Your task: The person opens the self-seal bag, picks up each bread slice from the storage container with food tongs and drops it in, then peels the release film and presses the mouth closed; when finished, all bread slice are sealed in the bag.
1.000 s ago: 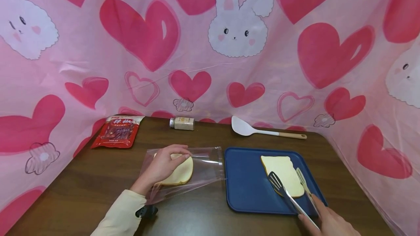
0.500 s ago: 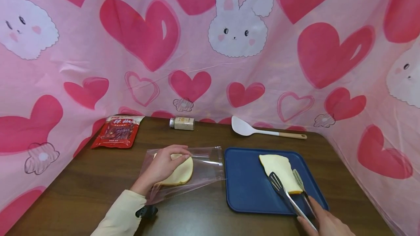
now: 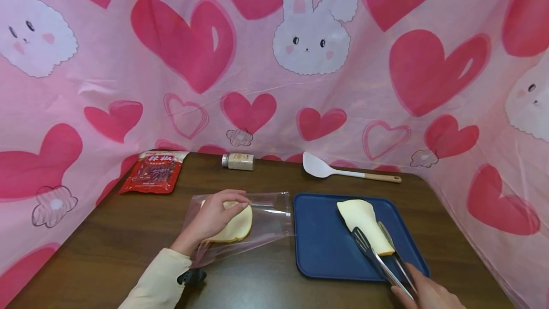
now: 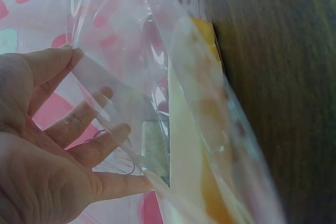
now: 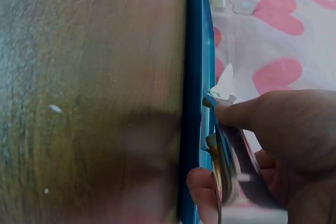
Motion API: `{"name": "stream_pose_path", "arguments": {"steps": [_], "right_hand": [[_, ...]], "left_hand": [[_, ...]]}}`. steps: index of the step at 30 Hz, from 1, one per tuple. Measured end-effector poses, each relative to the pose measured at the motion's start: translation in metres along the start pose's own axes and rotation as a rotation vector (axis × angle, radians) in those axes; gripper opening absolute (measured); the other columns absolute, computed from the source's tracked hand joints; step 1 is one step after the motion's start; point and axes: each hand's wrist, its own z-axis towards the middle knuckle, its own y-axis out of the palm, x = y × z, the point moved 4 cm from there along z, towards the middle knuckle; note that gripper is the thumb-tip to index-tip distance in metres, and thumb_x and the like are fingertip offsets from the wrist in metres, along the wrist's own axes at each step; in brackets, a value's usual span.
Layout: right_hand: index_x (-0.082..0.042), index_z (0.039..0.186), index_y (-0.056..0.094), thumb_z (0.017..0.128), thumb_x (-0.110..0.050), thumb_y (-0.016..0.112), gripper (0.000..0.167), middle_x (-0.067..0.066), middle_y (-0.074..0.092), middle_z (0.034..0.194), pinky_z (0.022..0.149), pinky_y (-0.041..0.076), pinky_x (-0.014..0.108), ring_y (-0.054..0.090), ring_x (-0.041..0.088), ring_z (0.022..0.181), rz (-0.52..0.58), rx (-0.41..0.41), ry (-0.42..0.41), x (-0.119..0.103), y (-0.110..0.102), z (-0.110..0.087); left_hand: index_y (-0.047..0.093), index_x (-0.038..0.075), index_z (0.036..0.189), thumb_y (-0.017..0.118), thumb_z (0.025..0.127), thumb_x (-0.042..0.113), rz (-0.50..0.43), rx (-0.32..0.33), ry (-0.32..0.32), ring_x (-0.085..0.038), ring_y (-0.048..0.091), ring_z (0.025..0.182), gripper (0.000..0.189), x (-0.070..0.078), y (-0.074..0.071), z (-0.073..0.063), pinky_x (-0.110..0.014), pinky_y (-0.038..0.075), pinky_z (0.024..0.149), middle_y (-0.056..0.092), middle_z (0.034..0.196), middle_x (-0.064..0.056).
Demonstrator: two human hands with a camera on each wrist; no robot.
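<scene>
A bread slice [image 3: 364,221] lies on a blue tray [image 3: 319,254], bowed between the tips of the tongs [image 3: 387,270], its length slanting toward the right hand [image 3: 431,293], the nearer, which grips the tongs. The left hand [image 3: 219,214] pinches a clear bag [image 3: 272,221], partly hiding another slice [image 3: 240,227]. The tongs' firmness is unclear.

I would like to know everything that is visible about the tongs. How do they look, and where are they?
The tongs have shiny, metal-looking arms and dark, flat heads; slots show plainly in the left one. The right hand grips the arms. In the head view they slant up and leftward, over the near rim of the blue tray. The heads stand apart, one on each side of the bread slice, and seem to squeeze it.
</scene>
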Motion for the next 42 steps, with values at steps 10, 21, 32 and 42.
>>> {"name": "stream_pose_path", "arguments": {"steps": [10, 21, 32, 42], "right_hand": [[-0.004, 0.143, 0.053, 0.096, -0.052, 0.073, 0.069, 0.023, 0.072, 0.118, 0.061, 0.059, 0.054, 0.071, 0.028, 0.077, -0.063, 0.206, -0.086, -0.012, -0.024, -0.003], [-0.02, 0.135, 0.066, 0.089, -0.036, 0.085, 0.052, -0.006, 0.074, 0.103, 0.053, 0.055, 0.029, 0.066, 0.007, 0.073, -0.235, 0.493, -0.551, -0.076, -0.067, 0.003], [-0.02, 0.135, 0.066, 0.091, -0.034, 0.083, 0.05, -0.01, 0.068, 0.094, 0.047, 0.039, 0.019, 0.053, -0.003, 0.064, -0.287, 0.407, -0.8, -0.108, -0.081, 0.015], [-0.019, 0.134, 0.067, 0.09, -0.031, 0.084, 0.048, -0.013, 0.06, 0.087, 0.049, 0.039, 0.022, 0.044, -0.004, 0.06, -0.316, 0.387, -0.917, -0.13, -0.093, 0.021]], "left_hand": [[0.082, 0.023, 0.115, 0.073, 0.101, 0.022, -0.003, -0.007, -0.014, -0.039, 0.058, 0.14, 0.016, -0.002, -0.002, 0.0, -0.071, 0.041, 0.115, 0.068, 0.144, -0.008], [0.082, 0.021, 0.114, 0.074, 0.1, 0.02, -0.001, 0.003, -0.011, -0.039, 0.058, 0.139, 0.016, 0.002, 0.0, 0.001, -0.07, 0.041, 0.115, 0.068, 0.143, -0.009], [0.083, 0.018, 0.111, 0.074, 0.1, 0.018, 0.042, 0.034, 0.021, -0.039, 0.061, 0.136, 0.014, 0.008, 0.001, 0.0, -0.067, 0.046, 0.113, 0.069, 0.141, -0.011], [0.082, 0.016, 0.112, 0.075, 0.099, 0.016, 0.038, 0.029, 0.01, -0.038, 0.061, 0.137, 0.015, 0.006, 0.002, 0.0, -0.065, 0.047, 0.112, 0.069, 0.142, -0.01]]}}
